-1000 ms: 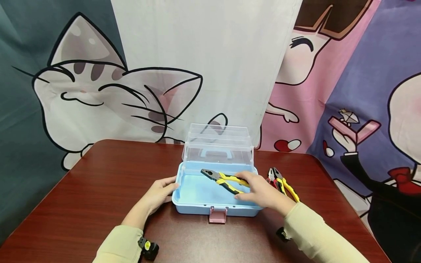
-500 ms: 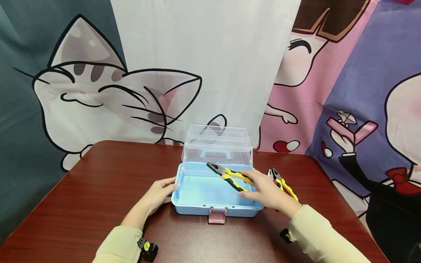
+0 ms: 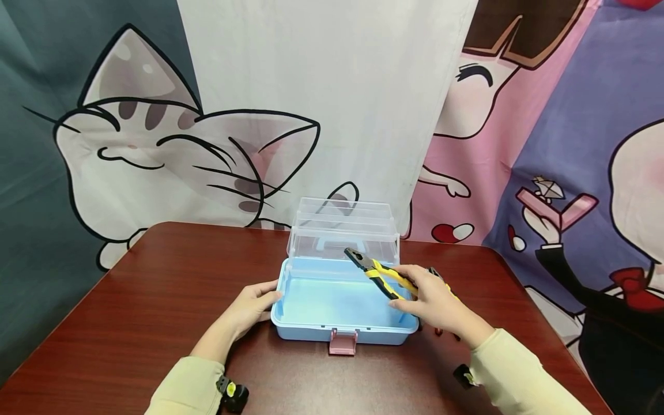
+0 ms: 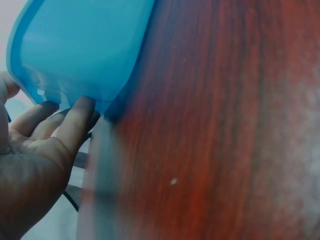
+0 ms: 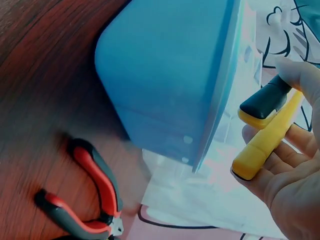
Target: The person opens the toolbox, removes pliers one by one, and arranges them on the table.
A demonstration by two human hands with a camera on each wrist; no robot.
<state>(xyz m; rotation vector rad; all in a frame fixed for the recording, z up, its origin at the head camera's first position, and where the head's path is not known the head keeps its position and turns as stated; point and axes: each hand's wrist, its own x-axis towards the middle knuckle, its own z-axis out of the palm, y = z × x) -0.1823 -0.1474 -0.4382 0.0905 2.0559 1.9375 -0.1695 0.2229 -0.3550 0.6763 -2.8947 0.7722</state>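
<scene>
A light-blue plastic toolbox [image 3: 301,332] with its clear lid [image 3: 344,216] raised stands on the table, its tray bare inside. My left hand [image 3: 250,306] holds the left end, thumb at the rim and fingers against the outer wall, as the left wrist view confirms. Above the box's right half my right hand [image 3: 433,300] grips combination pliers [image 3: 374,271] with yellow-and-black handles, their dark jaws pointing up and left. Red-and-black pliers [image 5: 103,187] lie to the right of the box. Another yellow-handled tool [image 3: 436,272] there is mostly hidden behind my right hand.
The reddish-brown table [image 3: 171,288] spreads around the box. A pink latch [image 3: 343,342] hangs down at the box's front. Behind the table hangs a cartoon curtain [image 3: 332,86].
My right hand has carried the combination pliers right and slightly up, from over the box's middle toward its right end. It now covers most of the tools lying there. My left hand stays put.
</scene>
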